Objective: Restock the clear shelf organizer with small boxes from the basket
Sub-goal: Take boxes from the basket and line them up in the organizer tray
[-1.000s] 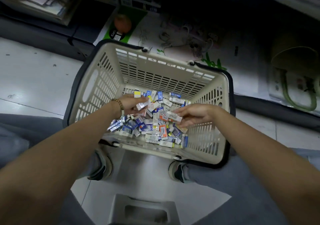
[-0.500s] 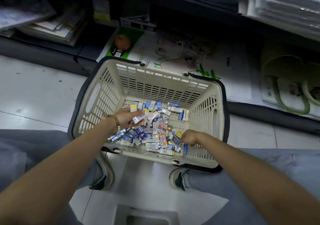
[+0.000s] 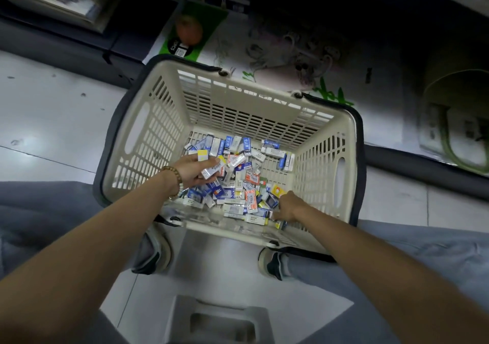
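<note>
Right hand (image 3: 289,206) lowered into boxes (image 3: 250,178) at basket (image 3: 158,121) near wall, grip unclear | left hand (image 3: 194,170) grips a few boxes

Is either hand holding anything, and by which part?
Left hand grips a few small white boxes by one end. Right hand reaches into the box pile in the cream plastic basket; a grip cannot be told.
</note>
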Tool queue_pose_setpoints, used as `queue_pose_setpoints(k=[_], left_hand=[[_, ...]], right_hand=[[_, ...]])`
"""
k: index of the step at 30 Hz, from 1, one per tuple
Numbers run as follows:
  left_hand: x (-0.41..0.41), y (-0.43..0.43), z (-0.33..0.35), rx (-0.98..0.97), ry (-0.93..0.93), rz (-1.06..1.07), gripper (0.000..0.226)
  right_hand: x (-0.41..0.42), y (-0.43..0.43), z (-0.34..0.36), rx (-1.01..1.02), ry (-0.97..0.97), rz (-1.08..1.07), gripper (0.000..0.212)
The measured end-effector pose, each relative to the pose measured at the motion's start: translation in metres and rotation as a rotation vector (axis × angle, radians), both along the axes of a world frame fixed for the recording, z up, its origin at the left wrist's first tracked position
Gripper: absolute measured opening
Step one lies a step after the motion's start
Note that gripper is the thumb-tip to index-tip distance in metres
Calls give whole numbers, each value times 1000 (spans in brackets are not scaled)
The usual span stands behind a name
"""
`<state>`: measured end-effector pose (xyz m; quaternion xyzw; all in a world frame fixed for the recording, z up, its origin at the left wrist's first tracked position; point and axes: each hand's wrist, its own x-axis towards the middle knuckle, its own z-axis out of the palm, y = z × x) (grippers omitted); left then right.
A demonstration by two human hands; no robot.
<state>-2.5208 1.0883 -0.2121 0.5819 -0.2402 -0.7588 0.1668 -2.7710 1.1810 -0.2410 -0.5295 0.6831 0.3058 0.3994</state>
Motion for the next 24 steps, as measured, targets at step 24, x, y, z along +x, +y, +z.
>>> queue_pose_setpoints(k=[24], left_hand=[[-13,-57,251,-363,144,-194,27]], right_hand=[[21,-78,304,-597,-1238,-775,10]])
